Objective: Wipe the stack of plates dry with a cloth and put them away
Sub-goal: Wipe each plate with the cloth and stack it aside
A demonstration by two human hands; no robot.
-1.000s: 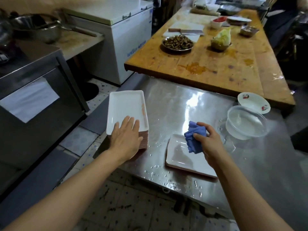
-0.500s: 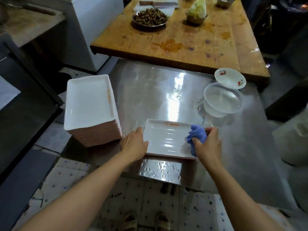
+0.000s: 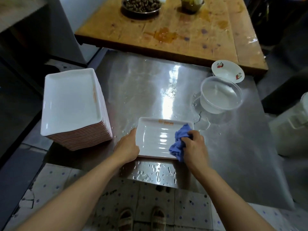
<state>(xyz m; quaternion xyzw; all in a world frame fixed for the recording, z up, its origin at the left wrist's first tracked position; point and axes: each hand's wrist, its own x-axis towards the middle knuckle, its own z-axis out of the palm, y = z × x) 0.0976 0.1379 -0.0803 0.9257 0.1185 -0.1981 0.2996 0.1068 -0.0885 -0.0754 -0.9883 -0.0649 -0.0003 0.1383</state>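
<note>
Plates: 1 stack (image 3: 73,107), 1 apart (image 3: 156,139).

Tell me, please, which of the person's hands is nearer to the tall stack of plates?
Left. The left hand holds the single plate's left edge, just right of the stack of plates. The right hand, gripping the blue cloth, is farther right.

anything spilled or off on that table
Yes: water is pooled on the steel table beside the clear tub, with droplets along the near edge. The wooden table behind has an orange stain.

White plate (image 3: 156,139), blue cloth (image 3: 179,142), tall stack (image 3: 73,107) beside.
</note>
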